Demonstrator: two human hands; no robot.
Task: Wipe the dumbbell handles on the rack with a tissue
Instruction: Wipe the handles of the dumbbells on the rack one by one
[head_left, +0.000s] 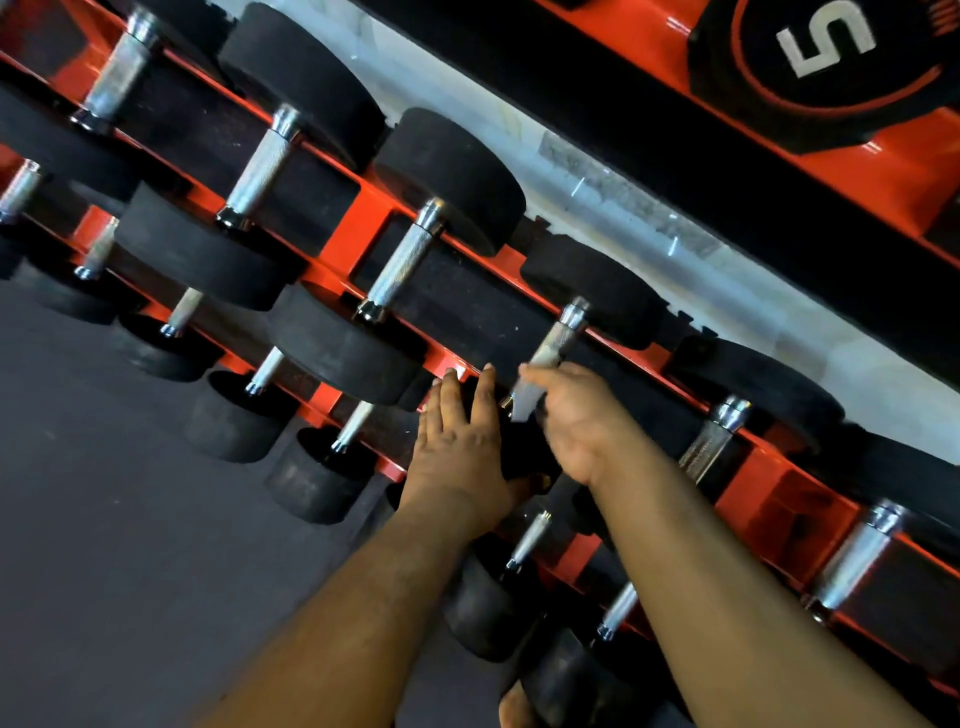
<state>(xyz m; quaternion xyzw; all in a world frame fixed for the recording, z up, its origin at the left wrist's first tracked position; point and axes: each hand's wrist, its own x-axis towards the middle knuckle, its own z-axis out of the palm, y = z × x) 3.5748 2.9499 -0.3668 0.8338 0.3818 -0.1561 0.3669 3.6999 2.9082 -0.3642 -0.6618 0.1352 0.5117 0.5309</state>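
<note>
Black dumbbells crowd the red rack (363, 228) in two rows, heads nearly touching, with only narrow gaps around each metal handle. The right hand (576, 421) pinches a pale tissue (530, 397) against one upper-row handle (558, 340). The left hand (460, 441) lies flat, fingers straight, on that dumbbell's near head (519, 447). Grey floor (104, 519) lies open to the left.

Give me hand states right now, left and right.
Left hand: open, fingers straight, resting flat on a black dumbbell head.
Right hand: holding the tissue against the dumbbell handle.
</note>
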